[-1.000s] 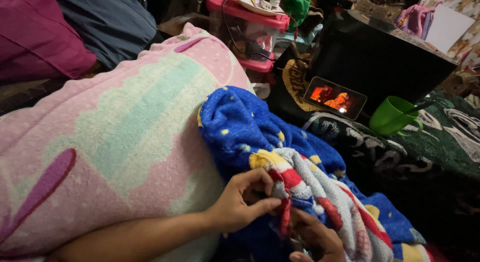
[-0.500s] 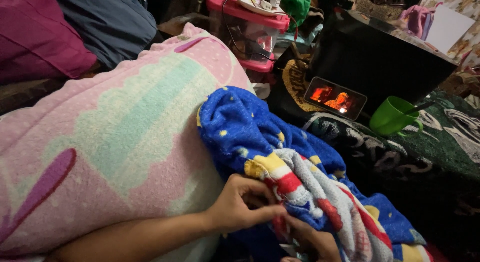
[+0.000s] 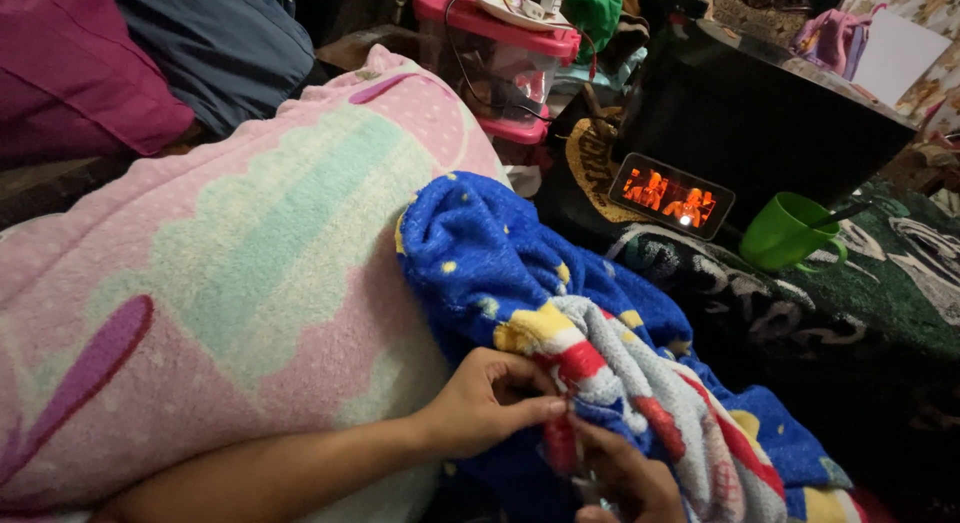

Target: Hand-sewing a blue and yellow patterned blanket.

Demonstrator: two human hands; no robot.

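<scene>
A blue fleece blanket (image 3: 500, 258) with yellow dots and red, yellow and white parts lies bunched across the lower middle. My left hand (image 3: 490, 403) pinches a red and white fold of it between thumb and fingers. Just below, at the bottom edge, my right hand (image 3: 625, 478) grips the same fold from underneath, partly hidden by the fabric. The fingertips of both hands nearly meet on the red patch.
A big pink and mint plush blanket (image 3: 220, 273) fills the left. A lit phone (image 3: 670, 195) leans on a black box (image 3: 760, 113), with a green cup (image 3: 790, 233) beside it. A pink-lidded clear container (image 3: 500, 53) stands behind, and a dark patterned cloth (image 3: 850, 323) lies at right.
My left hand has slid slightly right along the fold, and my right hand has come up closer under it. The blanket has shifted a little.
</scene>
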